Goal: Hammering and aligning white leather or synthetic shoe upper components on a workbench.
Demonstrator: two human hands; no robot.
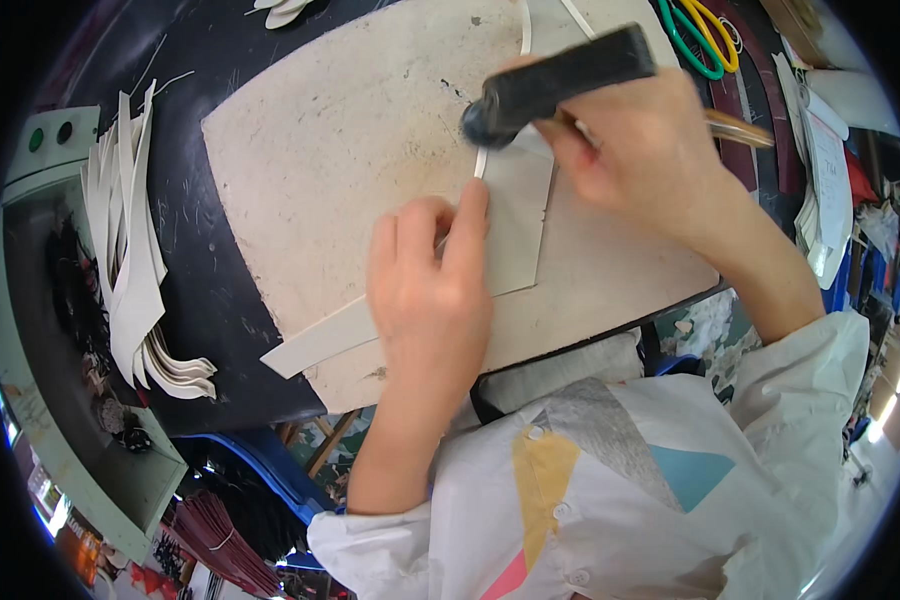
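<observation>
My right hand (635, 150) is wrapped round the wooden handle (738, 129) of a hammer. Its black head (570, 85) hangs over the far end of an off-white, leather-like piece (518, 235); whether it touches is unclear. A narrow pale strip (482, 162) runs along that piece's left edge. Bent fingers of my left hand (430, 275) press on this edge, the index fingertip at the strip, just nearer to me than the hammer head. An off-white band (320, 337) sticks out to the left from under my left hand. All this lies on a worn beige board (310, 170).
On the black table (215, 330), a stack of off-white cut pieces (130, 240) lies left of the board. Green-handled scissors (692, 45) and a yellow handle (722, 35) are at the far right, near dark red strips (735, 160). A grey metal box (45, 350) stands at the left.
</observation>
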